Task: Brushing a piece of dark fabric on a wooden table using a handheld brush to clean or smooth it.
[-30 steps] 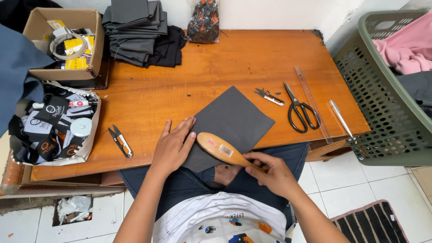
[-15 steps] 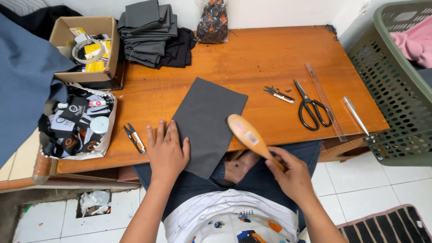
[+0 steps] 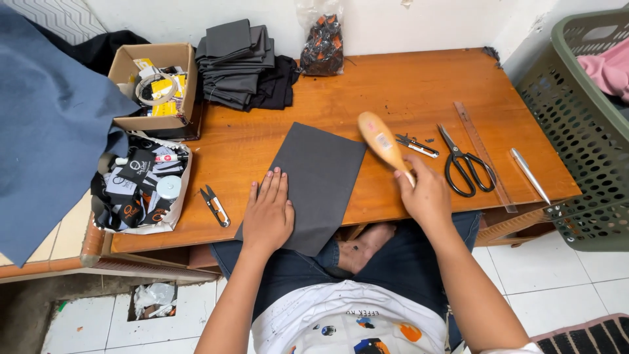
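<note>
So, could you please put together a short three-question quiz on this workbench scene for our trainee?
1. True or false: the left hand lies flat on the dark grey rectangular fabric piece.
2. What does the right hand hold? A) black-handled scissors B) oval wooden brush C) clear ruler
3. What stands at the wooden table's right end?

Key
1. True.
2. B, the oval wooden brush; the black-handled scissors lie on the table.
3. A green plastic laundry basket.
</note>
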